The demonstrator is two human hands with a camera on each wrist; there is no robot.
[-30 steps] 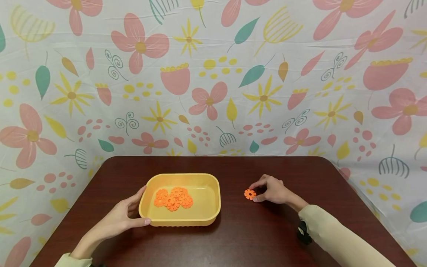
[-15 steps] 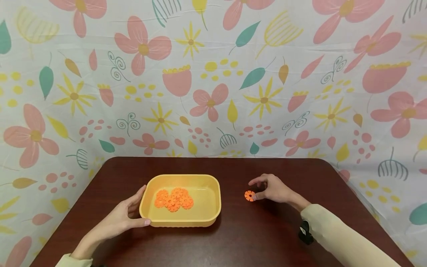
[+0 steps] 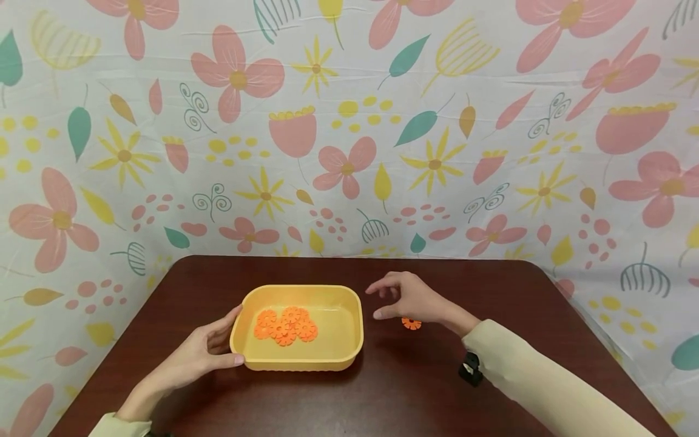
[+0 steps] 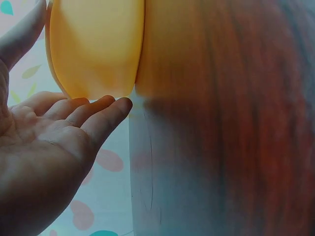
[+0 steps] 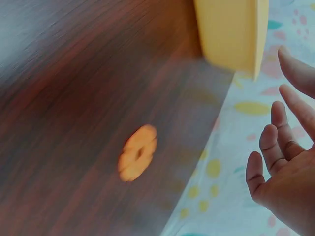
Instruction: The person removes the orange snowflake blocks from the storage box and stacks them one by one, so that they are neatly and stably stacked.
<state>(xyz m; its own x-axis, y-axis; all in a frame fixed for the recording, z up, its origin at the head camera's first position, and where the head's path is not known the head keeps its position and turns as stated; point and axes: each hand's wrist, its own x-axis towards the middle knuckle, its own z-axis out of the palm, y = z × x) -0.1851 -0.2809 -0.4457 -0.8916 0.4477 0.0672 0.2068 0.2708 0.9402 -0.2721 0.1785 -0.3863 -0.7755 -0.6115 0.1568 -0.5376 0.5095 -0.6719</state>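
Note:
My left hand (image 3: 191, 358) holds the left end of a yellow plastic bin (image 3: 333, 366), thumb at its front corner and fingers along its side. In the left wrist view the fingers (image 4: 110, 115) touch the bin's end wall (image 4: 98, 73). Several orange notched plastic discs (image 3: 284, 328) lie overlapping in the bin's left half. My right hand (image 3: 417, 297) hovers right of the bin, fingers apart and holding nothing. Partly hidden below it, a single orange notched disc (image 3: 411, 324) lies on the table; the right wrist view shows this disc (image 5: 130, 164) whole, with a centre hole.
The dark wooden table (image 3: 382, 400) has rounded far corners. Behind it hangs a white cloth (image 3: 349, 212) printed with flowers and leaves. A dark band with a buckle (image 3: 471, 369) shows below the right sleeve.
My right hand has let go of the single disc, leaving it on the table, and has moved left toward the bin. My left hand and the bin stay in place.

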